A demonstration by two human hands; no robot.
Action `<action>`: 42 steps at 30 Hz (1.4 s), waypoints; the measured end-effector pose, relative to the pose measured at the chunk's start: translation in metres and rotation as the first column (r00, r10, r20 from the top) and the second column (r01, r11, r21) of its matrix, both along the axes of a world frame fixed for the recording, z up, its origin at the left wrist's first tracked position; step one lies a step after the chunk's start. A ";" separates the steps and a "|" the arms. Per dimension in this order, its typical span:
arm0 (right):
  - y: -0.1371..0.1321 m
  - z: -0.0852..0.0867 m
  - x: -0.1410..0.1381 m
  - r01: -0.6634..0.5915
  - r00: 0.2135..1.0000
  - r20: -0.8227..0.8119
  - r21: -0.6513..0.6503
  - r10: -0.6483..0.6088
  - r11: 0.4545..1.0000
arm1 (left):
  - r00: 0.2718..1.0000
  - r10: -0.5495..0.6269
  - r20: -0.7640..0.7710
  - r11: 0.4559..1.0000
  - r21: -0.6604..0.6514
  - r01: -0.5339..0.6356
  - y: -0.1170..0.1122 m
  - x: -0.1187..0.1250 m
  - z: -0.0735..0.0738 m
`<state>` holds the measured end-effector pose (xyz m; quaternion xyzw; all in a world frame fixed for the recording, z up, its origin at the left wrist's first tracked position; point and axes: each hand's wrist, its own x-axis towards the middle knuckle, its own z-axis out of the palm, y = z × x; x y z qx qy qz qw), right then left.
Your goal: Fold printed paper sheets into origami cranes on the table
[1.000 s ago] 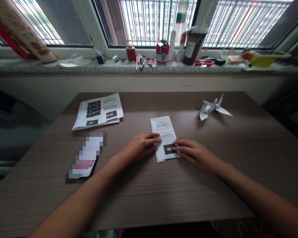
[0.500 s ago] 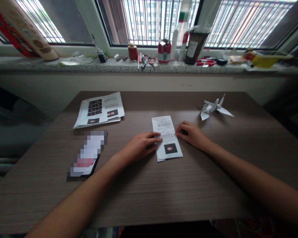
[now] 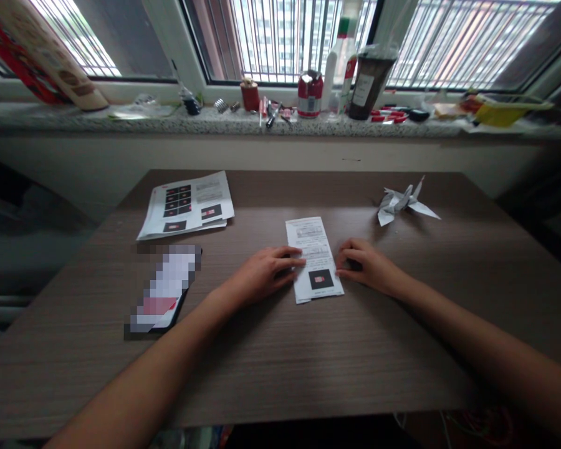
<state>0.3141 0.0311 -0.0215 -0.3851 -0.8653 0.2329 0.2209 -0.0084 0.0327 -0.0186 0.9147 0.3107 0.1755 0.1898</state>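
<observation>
A folded printed sheet of paper (image 3: 314,249), a narrow upright strip, lies on the table in front of me. It carries lines of text and a dark picture near its lower end. My left hand (image 3: 271,271) is open, its fingertips resting flat on the sheet's left edge. Along the right edge is my right hand (image 3: 362,265), fingers bent and thumb apart from them. The thumb tip is at the paper's edge, and nothing shows between the fingers. A folded paper crane (image 3: 404,202) stands beyond my right hand.
Several printed sheets (image 3: 187,206) lie at the back left of the table (image 3: 280,368). Nearer is a phone (image 3: 168,290) with a blurred-out screen, close to my left forearm. The windowsill (image 3: 215,125) holds a red can (image 3: 310,93), a dark drink cup (image 3: 369,84) and other small items.
My right hand has slid a little towards me along the sheet's right edge, and its thumb and fingertips have parted. My left hand and the sheet have stayed in place.
</observation>
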 end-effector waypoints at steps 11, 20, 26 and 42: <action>-0.031 0.005 0.007 -0.052 0.999 -0.015 -0.045 0.051 0.998 | 0.999 0.002 -0.052 1.000 -0.001 -0.002 -0.001 -0.001 0.002; -0.029 0.009 0.009 -0.075 0.997 -0.029 -0.065 0.074 0.995 | 0.989 0.037 -0.145 0.999 0.011 -0.036 -0.012 0.003 0.015; -0.031 0.005 0.003 -0.066 0.998 0.002 0.050 0.066 0.997 | 0.982 0.033 -0.185 0.999 0.030 -0.028 -0.016 0.004 0.018; -0.031 0.000 0.005 -0.072 0.997 0.020 0.117 0.070 0.991 | 0.983 -0.112 -0.144 0.993 0.021 0.117 -0.018 0.004 0.016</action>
